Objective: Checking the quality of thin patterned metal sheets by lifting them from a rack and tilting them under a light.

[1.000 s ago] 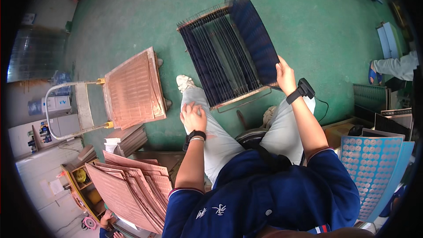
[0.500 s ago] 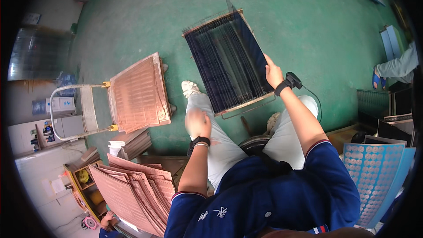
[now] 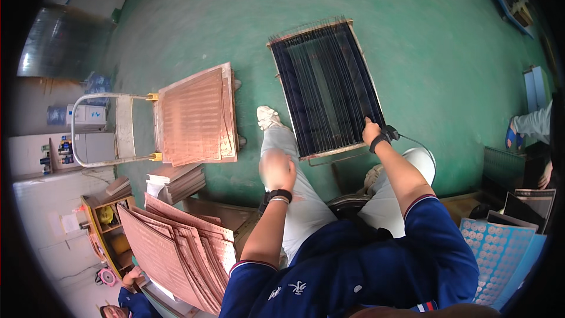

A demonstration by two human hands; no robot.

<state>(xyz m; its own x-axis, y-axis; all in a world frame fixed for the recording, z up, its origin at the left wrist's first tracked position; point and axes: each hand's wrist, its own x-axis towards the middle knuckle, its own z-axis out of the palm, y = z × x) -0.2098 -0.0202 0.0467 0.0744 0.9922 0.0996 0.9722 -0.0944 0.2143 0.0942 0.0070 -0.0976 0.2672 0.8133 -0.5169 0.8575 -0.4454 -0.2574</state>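
Note:
A shallow rack (image 3: 308,153) with a pale frame stands on the floor ahead of me, filled with several thin dark panels (image 3: 329,82) on edge. At its near right corner my right hand (image 3: 372,132) is closed, the fingertips at the near end of the rightmost dark panel. Part of that grip is hidden. My left hand (image 3: 278,169) is by my left knee, away from the rack; it is smeared, so its fingers do not show clearly. Both wrists wear black bands, and a cable runs from the right one.
A flat trolley (image 3: 118,162) to the left carries copper-coloured sheets (image 3: 194,118). Nearer stand more copper-coloured panels (image 3: 170,247) upright, beside a stack of boards (image 3: 176,179). Blue perforated sheets (image 3: 497,253) lean at the right. Other people are at the lower left and right edge.
The dark panel at my right hand stuck up aslant from the rack; now it sits down in line with the others. My right hand has moved nearer to me. The view has shifted slightly.

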